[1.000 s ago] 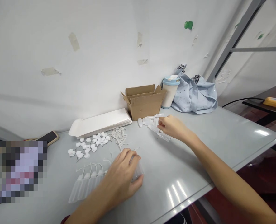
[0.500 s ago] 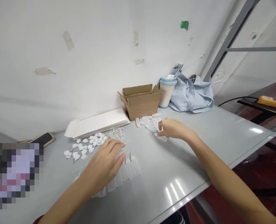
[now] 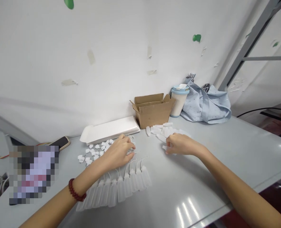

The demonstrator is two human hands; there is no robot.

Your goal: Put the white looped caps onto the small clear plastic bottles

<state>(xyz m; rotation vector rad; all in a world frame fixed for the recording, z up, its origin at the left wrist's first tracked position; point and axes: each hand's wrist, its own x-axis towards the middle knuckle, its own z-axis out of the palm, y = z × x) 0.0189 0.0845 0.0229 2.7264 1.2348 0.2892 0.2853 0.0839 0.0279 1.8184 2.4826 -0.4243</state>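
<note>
Tube best lifted singly from pile near box; right hand's fingers curled at it, pinch cannot be told. Left hand, thumb and forefinger parted, best held lightly by strings.

Table open front right — bottles left, box behind

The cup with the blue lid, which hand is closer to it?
Right. The right hand is in front of the cup, at the loose tubes; the left hand is farther away, in front of the white stack.
</note>
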